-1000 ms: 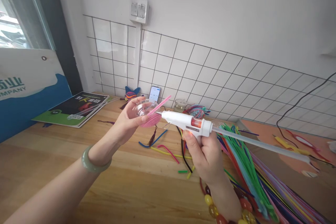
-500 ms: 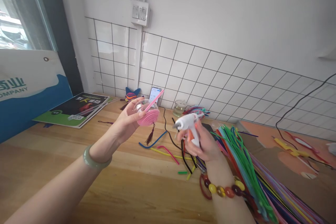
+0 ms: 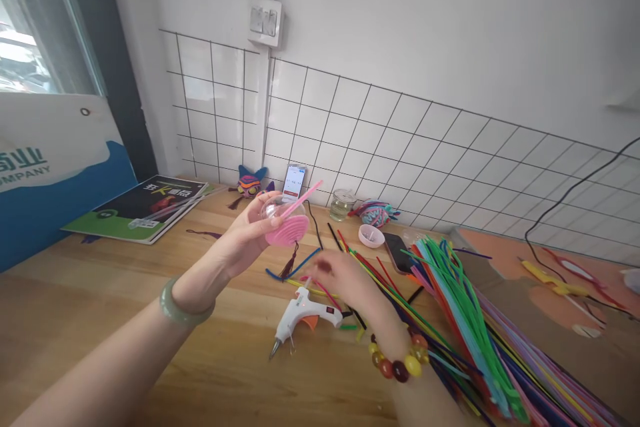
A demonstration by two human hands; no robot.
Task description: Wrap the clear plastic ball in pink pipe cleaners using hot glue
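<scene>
A clear round ball [image 3: 270,207] with a ribbed pink base [image 3: 289,231] is in my left hand [image 3: 246,230], fingers wrapped around it. A pink pipe cleaner [image 3: 306,196] slants up across the ball, and a dark tassel [image 3: 289,265] hangs below. My right hand [image 3: 336,275] is over the loose pipe cleaners, just above the white glue gun [image 3: 306,311]; its fingers are blurred and partly hidden. The glue gun lies on the wooden table with its nozzle towards the front left.
Bundled pipe cleaners [image 3: 463,323] lie at the right. Behind are a dark phone [image 3: 397,252], a pink bowl [image 3: 371,236], a glass jar [image 3: 341,205] and a lit phone [image 3: 294,182]. A magazine [image 3: 145,209] rests at the left; yellow-handled pliers [image 3: 555,281] are far right.
The glue gun has gone from my right hand onto the table, lower and further left. My right hand has moved left. The ball and pink base in my left hand have shifted slightly right.
</scene>
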